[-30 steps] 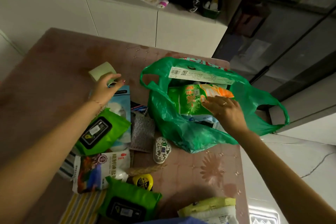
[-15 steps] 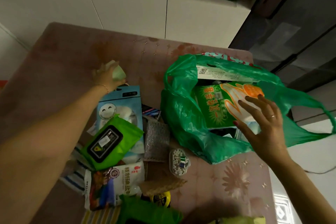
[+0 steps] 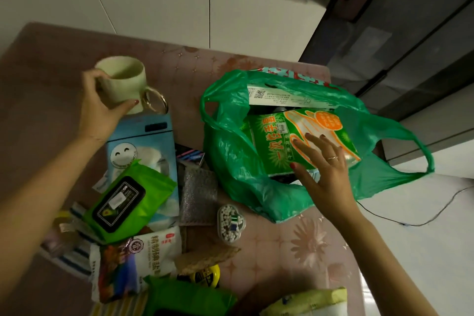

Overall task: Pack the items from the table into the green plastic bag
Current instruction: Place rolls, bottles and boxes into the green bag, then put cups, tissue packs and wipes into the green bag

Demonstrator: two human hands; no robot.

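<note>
The green plastic bag [image 3: 230, 151] lies open on the right half of the pink table [image 3: 51, 64]. Inside it a green pack of disposable gloves [image 3: 277, 141] lies on top, with a white box [image 3: 279, 97] behind it. My right hand [image 3: 323, 169] hovers over the glove pack with spread fingers, holding nothing. My left hand [image 3: 100, 108] grips a pale cream mug [image 3: 123, 82] with a gold ring handle, lifted at the table's left. Below it lie a blue pack with a smiley [image 3: 143, 146], green wet wipes [image 3: 128, 200] and a salt bag [image 3: 130, 261].
A silver glittery pouch [image 3: 198, 195], a clear case of white beads [image 3: 230, 220], a yellow tape measure [image 3: 207, 274], a second green wipes pack [image 3: 187, 300] and a yellow-white pack [image 3: 307, 303] lie near the front edge. White cabinets [image 3: 179, 7] stand behind the table.
My left hand closed on the mug and lifted it, so its opening now shows. My right hand drew back slightly from the glove pack inside the bag, fingers spread.
</note>
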